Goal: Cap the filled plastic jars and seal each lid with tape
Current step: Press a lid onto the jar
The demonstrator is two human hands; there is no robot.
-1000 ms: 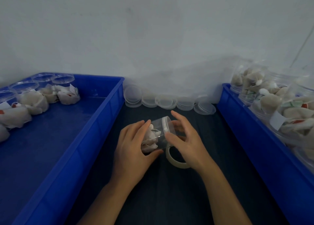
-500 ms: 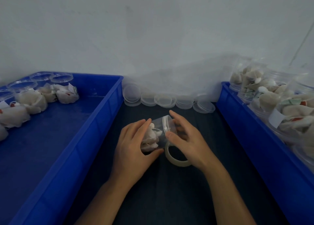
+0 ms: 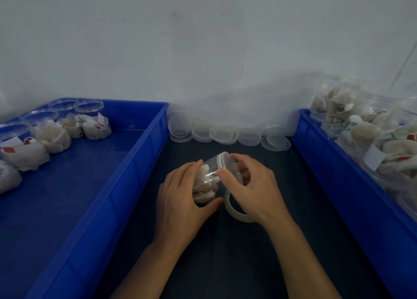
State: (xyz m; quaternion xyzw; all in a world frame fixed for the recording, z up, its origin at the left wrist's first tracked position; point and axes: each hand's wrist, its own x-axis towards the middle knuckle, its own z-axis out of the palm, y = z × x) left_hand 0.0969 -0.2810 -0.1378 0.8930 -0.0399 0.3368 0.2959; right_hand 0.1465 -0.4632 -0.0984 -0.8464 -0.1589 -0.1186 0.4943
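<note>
A clear plastic jar (image 3: 211, 176) filled with white wrapped pieces lies tilted on its side over the dark table, its lid (image 3: 225, 162) on the far right end. My left hand (image 3: 180, 199) grips the jar's body from the left. My right hand (image 3: 252, 185) curls its fingers round the lid end, thumb pressed on the rim. A roll of clear tape (image 3: 237, 213) lies on the table just under my right hand, partly hidden by it.
A blue bin (image 3: 140, 163) on the left holds several capped jars (image 3: 45, 131) at its far left. A blue bin (image 3: 338, 176) on the right is piled with filled jars (image 3: 361, 127). Stacks of loose clear lids (image 3: 225, 134) line the wall.
My right hand's fingers have curled more tightly round the lid end. The jar has stayed in the same place between both hands.
</note>
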